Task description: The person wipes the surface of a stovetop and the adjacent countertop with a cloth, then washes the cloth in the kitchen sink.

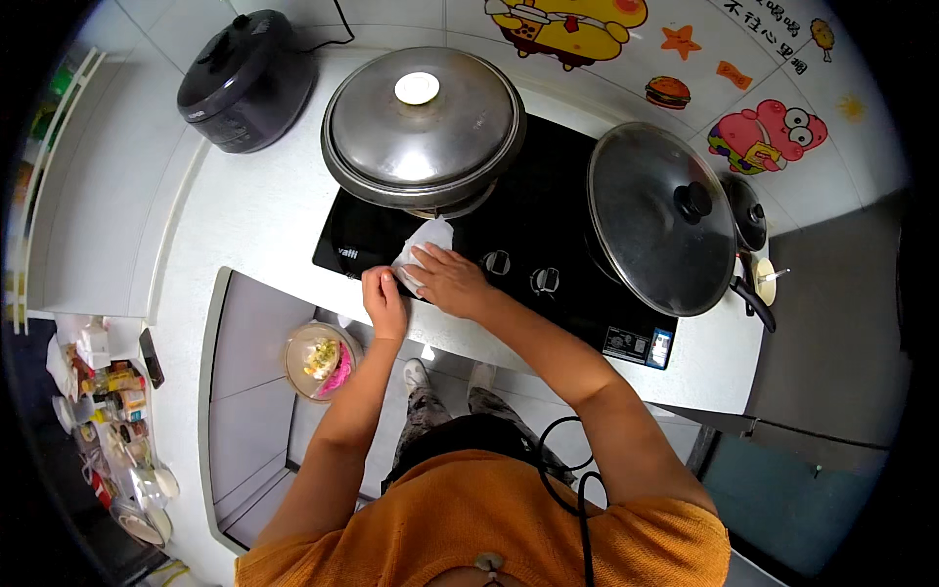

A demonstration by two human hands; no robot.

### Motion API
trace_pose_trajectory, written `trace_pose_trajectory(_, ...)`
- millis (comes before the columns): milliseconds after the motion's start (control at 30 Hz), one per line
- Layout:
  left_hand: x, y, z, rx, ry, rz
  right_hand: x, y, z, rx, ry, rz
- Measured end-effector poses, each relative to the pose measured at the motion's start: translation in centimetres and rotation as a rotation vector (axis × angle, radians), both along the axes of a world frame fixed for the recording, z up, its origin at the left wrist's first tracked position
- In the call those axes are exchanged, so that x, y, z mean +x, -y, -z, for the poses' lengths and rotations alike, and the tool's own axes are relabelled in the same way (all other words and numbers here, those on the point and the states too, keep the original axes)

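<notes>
A crumpled white paper towel [430, 235] lies on the front of the black glass gas stove [372, 232], just below the lidded steel pan [425, 127]. My right hand [450, 281] presses down on the towel, its fingers bent over it. Close beside it, my left hand [384, 303] rests at the front edge of the counter with its fingers curled in; no object shows in it. Two control knobs [497, 262] sit to the right of my right hand. The far-left burner is mostly hidden under the steel pan.
A large wok with a glass lid [660, 220] covers the stove's right side, its handle pointing toward me. A dark rice cooker [245, 83] stands back left. Below the counter is a bin [323, 362] with food scraps. Jars and bottles [122, 411] crowd the far left.
</notes>
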State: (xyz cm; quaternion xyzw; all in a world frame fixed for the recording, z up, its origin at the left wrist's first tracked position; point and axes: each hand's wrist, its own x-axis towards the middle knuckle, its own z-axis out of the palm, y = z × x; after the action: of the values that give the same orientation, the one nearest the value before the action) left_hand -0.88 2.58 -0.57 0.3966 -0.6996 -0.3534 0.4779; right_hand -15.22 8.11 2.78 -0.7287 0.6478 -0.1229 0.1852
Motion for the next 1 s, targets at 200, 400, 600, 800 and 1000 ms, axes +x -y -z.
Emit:
trace_pose_trajectory(200, 2.1, -2.5, -0.1, 0.159, -0.094, -0.117, 2.5, 2.5, 0.4, -0.179, 0.171, 0.115)
trace_pose_trajectory(400, 2.6, -1.7, -0.3, 0.058, 0.059, -0.073, 3.9, 0.9, 2.7, -0.388, 0.1, 0.304)
trace_pose_trajectory(600, -0.6, -1.9, -2.0, 0.006, 0.128, 0.093, 0.8, -7.4, 1.5, -0.355, 0.046, 0.286)
trace_pose_trajectory(800, -2.9, -2.6, -2.2, -0.119, 0.21, 0.27, -4.6, -16.8, 2.9, -0.178, -0.109, 0.476)
trace_pose_trajectory(1000, -4.3, -3.6, -2.5, -0.158, 0.262, 0.367, -7.6, -25.0, 0.6, -0.198, -0.305, 0.782)
